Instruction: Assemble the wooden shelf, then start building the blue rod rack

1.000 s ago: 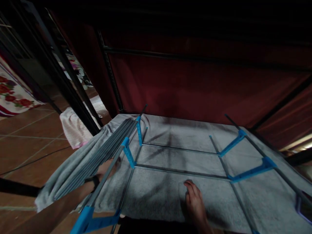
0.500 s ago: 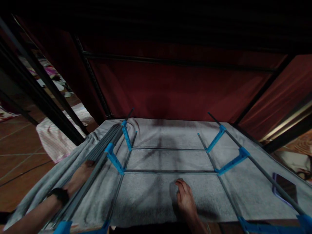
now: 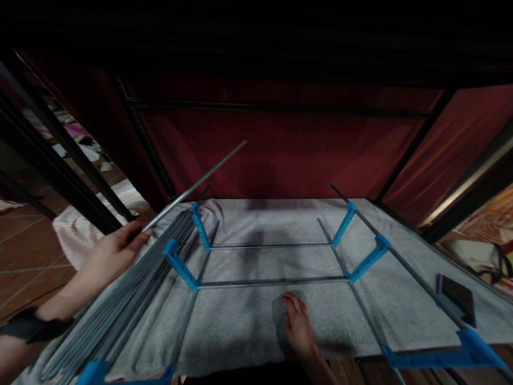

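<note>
My left hand (image 3: 110, 254) is closed on a thin grey metal rod (image 3: 200, 181), lifted off the pile and pointing up and to the right toward the dark red fabric wall. Below it lies a bundle of several grey rods (image 3: 120, 310) along the left edge of a grey towel (image 3: 248, 331). My right hand (image 3: 298, 329) lies flat on the towel, fingers stretched out, just in front of a cross rod of a part-built frame. That frame (image 3: 272, 280) is made of grey rods joined by blue plastic connectors (image 3: 180, 264).
A dark phone (image 3: 457, 297) lies on the towel at the right. Black metal posts (image 3: 60, 160) stand at the left, with a pink-white cloth (image 3: 76, 235) on the brown tiled floor behind them. Dark red fabric (image 3: 280, 155) closes the back.
My left hand has come off the rod bundle and raised one rod, its far end now up in the air. The right hand has stayed flat on the towel.
</note>
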`<state>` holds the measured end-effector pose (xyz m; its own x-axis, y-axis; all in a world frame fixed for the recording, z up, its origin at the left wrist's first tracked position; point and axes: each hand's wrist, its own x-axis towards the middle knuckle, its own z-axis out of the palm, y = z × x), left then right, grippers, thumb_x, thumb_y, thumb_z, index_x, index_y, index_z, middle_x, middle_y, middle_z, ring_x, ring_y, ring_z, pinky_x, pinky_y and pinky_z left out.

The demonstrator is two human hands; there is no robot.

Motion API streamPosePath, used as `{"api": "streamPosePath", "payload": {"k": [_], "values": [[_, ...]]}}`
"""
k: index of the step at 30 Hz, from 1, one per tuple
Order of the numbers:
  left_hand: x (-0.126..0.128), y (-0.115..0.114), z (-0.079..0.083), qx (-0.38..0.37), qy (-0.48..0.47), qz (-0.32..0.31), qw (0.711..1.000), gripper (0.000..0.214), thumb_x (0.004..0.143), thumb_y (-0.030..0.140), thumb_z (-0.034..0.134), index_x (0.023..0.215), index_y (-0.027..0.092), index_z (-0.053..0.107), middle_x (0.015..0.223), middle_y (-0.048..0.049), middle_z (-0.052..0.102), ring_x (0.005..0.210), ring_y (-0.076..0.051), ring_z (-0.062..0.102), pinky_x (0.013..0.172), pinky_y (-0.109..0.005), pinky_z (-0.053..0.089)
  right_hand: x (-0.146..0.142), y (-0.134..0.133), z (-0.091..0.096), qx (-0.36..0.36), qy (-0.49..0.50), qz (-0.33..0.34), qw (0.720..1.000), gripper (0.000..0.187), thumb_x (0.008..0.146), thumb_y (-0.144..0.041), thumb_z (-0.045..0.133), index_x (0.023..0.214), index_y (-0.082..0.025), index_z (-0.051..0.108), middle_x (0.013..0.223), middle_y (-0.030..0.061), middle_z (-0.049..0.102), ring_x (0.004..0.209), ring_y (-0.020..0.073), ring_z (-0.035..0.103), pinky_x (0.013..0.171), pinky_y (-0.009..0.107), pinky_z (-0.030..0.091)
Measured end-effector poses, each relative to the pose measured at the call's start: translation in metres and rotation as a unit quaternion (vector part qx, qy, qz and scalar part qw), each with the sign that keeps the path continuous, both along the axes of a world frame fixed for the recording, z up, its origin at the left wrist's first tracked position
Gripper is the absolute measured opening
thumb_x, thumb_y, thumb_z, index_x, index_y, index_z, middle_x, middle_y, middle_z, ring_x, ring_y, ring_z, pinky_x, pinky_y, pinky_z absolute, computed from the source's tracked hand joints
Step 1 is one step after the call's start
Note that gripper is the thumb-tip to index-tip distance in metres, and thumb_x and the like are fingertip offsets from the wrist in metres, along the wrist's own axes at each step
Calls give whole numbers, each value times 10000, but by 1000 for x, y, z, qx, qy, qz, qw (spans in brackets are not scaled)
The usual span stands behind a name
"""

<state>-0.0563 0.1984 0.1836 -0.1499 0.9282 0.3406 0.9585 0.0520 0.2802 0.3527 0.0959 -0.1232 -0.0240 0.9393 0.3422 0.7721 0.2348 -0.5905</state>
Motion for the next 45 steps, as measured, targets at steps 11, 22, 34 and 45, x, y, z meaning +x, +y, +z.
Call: {"api": "streamPosePath", "payload": {"k": [11,22,34,45], "values": [[86,54,31,-8,114,-226,967,512,955,419,299,1336,176,540,1298,-74,626,1120,-222,614,970,-316,466,-4,0,7,47,20,1,999,535,773,29,396,1200,-218,603,1186,76,639,1069,227,587,953,407,503],[195,122,23,-52,105,-324,939,552,925,554,332,1289,253,618,1246,-36,687,1117,-222,643,923,-281,484,-7,-1,18,59,37,-1,998,539,756,70,408,1175,-209,601,1119,55,644,1038,203,580,951,366,482],[229,120,-36,5,110,-300,948,449,977,462,359,1236,252,660,1181,-87,701,1022,-239,666,855,-320,487,-3,1,31,47,130,8,990,446,771,25,465,1075,-243,653,1057,37,671,979,205,623,887,356,518],[236,111,-36,61,178,-303,934,426,997,374,316,1201,205,650,1108,-102,704,969,-259,659,847,-375,467,34,42,41,48,260,-54,963,447,770,-36,394,1062,-228,673,1043,43,691,1015,179,648,913,314,506]]}}
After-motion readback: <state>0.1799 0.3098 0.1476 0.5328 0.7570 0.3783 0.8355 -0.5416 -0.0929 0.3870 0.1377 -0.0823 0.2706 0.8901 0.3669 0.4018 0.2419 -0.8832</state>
